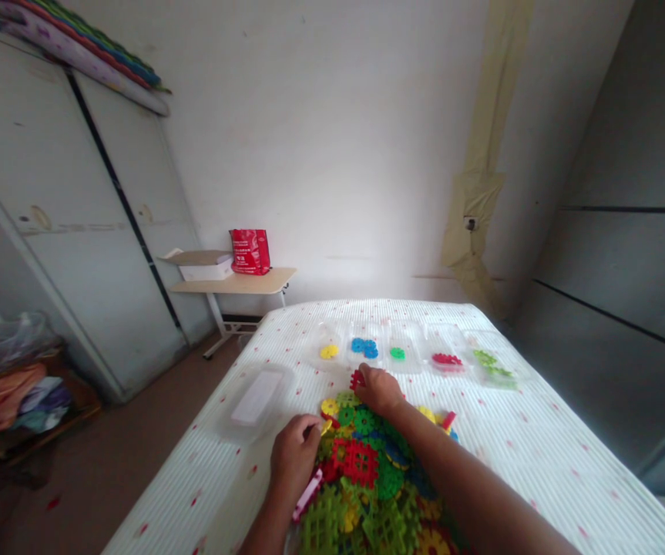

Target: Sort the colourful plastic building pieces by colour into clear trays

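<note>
**Sorting pile on the bed, right hand on a red piece**

We see our right hand (pixel 379 389) stretched forward over the far end of the pile of plastic pieces (pixel 367 478), fingers pinching a red piece (pixel 357 379) just past the pile's edge. Our left hand (pixel 293 459) sits on the pile's left edge with its fingers curled under. We cannot tell if it grips anything. A pink piece (pixel 307 495) lies by its wrist.

The pile sits at the near end of the bed (pixel 540 447), roughly central. There is bare cover to the right of the pile out to the right edge, and a narrower bare strip on the left. The left edge drops to the floor (pixel 152 432).

A row of clear trays runs across the bed beyond the hands, short of the far edge:
- yellow tray (pixel 328 351): yellow pieces
- blue tray (pixel 364 347): blue pieces
- green tray (pixel 397 353): one green piece
- red tray (pixel 446 359): red pieces
- light-green tray (pixel 491 364): light-green pieces

A larger clear box (pixel 260 397) lies apart near the left edge, with something white inside.

A side table (pixel 233 284) by the wall carries a red bag (pixel 250 251) and a white box (pixel 205 270).
</note>
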`<state>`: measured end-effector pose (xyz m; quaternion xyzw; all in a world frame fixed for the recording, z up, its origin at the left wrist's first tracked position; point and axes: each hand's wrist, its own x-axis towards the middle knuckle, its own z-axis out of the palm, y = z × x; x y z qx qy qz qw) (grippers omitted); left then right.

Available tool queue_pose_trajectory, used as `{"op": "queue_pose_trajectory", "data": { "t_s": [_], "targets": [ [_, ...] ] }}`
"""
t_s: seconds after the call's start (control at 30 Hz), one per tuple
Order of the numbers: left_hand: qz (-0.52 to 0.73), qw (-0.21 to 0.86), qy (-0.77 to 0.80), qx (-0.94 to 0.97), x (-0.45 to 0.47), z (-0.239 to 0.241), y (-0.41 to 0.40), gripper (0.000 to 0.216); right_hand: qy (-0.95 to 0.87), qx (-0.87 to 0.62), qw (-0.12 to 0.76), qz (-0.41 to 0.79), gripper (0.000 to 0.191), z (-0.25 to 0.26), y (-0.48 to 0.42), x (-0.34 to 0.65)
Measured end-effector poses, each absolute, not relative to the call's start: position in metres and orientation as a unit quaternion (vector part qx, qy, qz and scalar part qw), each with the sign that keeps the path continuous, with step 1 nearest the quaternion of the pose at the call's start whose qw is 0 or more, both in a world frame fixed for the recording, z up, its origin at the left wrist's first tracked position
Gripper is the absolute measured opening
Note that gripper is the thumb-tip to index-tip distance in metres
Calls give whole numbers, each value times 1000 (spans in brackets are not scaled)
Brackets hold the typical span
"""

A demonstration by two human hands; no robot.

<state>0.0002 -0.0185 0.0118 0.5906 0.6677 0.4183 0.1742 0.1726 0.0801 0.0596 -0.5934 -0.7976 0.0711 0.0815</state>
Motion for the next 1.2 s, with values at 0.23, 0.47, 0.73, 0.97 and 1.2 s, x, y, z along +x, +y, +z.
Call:
{"op": "queue_pose_trajectory", "data": {
  "t_s": [0.23, 0.47, 0.73, 0.97, 1.2],
  "targets": [
    [421, 173, 664, 593, -1, 11, -18, 22, -816, -566, 94, 69, 22, 61, 75, 175],
    [417, 182, 663, 594, -1, 12, -19, 23, -817, -553, 158, 47, 20, 88, 68, 201],
    [423, 174, 659, 597, 0, 14, -19, 23, -647, -733, 200, -62, 24, 114, 105, 296],
    [408, 184, 672, 590, -2, 13, -18, 25, -631, -752, 183, -57, 39, 107, 116, 323],
    [410, 171, 668, 597, -1, 15, -19, 25, -660, -687, 292, -85, 29, 98, 91, 339]
  ]
}}
